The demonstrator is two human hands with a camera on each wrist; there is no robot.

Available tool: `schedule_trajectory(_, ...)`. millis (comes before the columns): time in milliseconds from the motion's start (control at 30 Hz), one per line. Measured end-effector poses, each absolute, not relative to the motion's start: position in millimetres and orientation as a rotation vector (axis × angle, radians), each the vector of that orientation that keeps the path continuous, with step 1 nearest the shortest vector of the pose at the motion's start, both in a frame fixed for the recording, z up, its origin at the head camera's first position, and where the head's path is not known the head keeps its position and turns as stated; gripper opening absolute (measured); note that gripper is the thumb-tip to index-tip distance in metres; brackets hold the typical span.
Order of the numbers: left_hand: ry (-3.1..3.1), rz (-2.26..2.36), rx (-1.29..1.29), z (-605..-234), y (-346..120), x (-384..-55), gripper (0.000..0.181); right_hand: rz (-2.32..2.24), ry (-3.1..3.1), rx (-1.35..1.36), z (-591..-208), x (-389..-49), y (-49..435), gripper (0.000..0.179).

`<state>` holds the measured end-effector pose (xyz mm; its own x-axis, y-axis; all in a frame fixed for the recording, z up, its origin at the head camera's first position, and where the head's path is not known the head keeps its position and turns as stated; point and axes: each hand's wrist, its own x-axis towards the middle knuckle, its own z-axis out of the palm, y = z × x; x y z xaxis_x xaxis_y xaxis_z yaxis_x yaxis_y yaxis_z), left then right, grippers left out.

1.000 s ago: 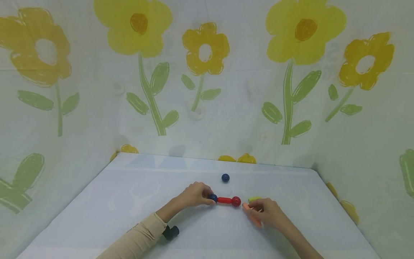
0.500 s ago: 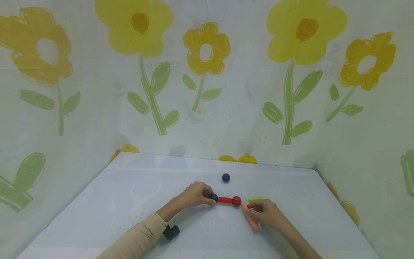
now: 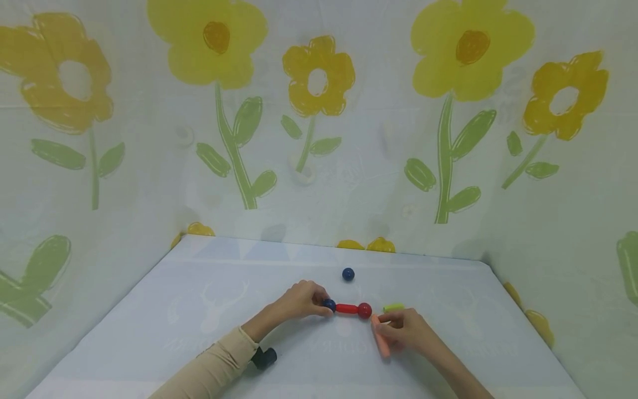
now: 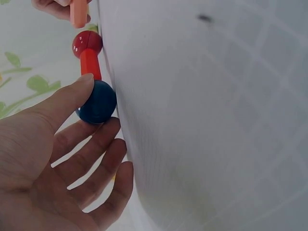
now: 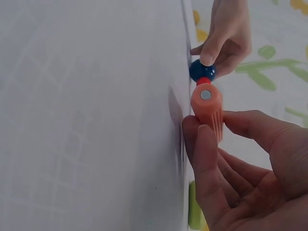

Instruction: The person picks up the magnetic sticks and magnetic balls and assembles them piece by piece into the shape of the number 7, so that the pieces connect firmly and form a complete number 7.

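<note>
Orange stick (image 3: pixel 381 339) pinched, the right hand (image 3: pixel 410 329) neared the red ball (image 3: pixel 365 310), joining seemingly closer, while the left hand (image 3: pixel 301 299) pinched a blue ball (image 3: pixel 330 305).

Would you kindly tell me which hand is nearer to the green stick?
Right. The right hand is close beside the green stick; the left hand is farther off, leftward, pinching a blue ball.

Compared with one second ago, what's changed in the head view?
The right hand has turned the orange stick: its near end swung left, its far end staying near the red ball. Nothing was picked up or let go. The left hand still pinches one blue ball; the red stick, loose blue ball and green stick look unmoved.
</note>
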<state>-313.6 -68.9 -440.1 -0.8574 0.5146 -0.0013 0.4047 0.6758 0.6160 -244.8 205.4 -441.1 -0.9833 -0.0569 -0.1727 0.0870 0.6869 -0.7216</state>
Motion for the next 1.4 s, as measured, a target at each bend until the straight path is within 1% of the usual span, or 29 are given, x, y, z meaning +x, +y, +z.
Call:
schedule_trajectory(333, 2.707, 0.944, 0.772, -440, -69, -313, 0.031, -1.241, 2.624, 0.072, -443, -244, 203, 0.050)
schedule_trajectory(867, 2.731, 0.924, 0.779, -441, -69, -313, 0.032, -1.378, 2.473, 0.200, -449, -247, 196, 0.058)
schedule_trajectory(1400, 2.720, 0.947, 0.781, -441, -69, -311, 0.031, -1.438, 2.395, 0.139, -455, -248, 195, 0.064)
